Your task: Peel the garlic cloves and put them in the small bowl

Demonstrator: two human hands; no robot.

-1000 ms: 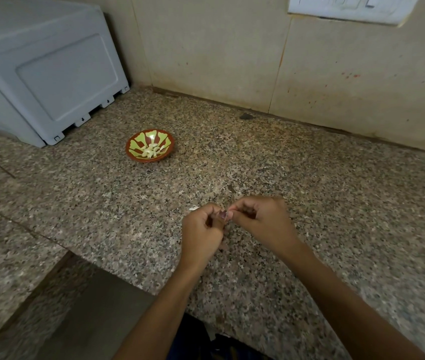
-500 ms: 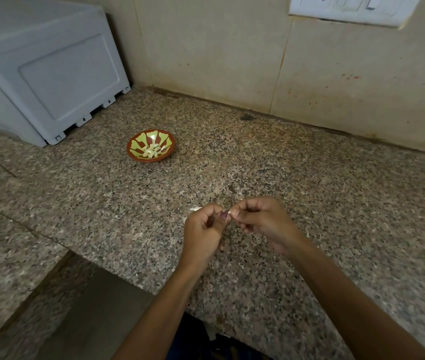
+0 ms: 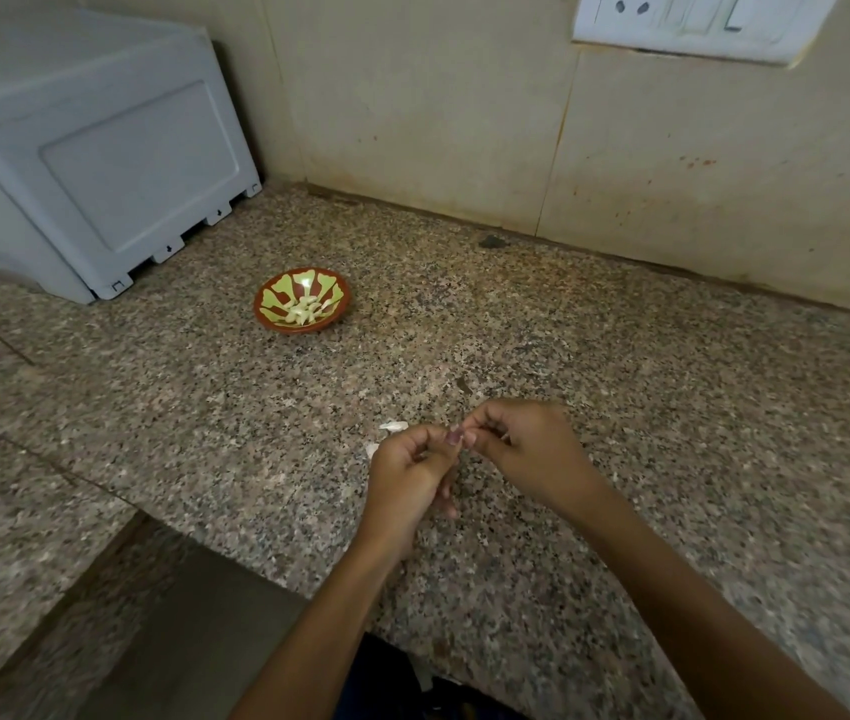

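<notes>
Garlic clove (image 3: 456,437) sits half-hidden, pinched between left hand (image 3: 410,472) and right hand (image 3: 527,449), not yet fully peeled, I'd judge; beyond them, the small bowl (image 3: 302,299) already holds several peeled cloves (image 3: 303,311).

A speckled granite counter (image 3: 620,356) fills most of the view, meeting a beige tiled wall (image 3: 412,106) that is stained and spotted with small reddish marks. High on the wall sits a white switch and socket plate (image 3: 693,23) — cut off by the upper edge. At the far left stands a pale grey appliance (image 3: 85,148) on the counter, and the light is dim and even.
</notes>
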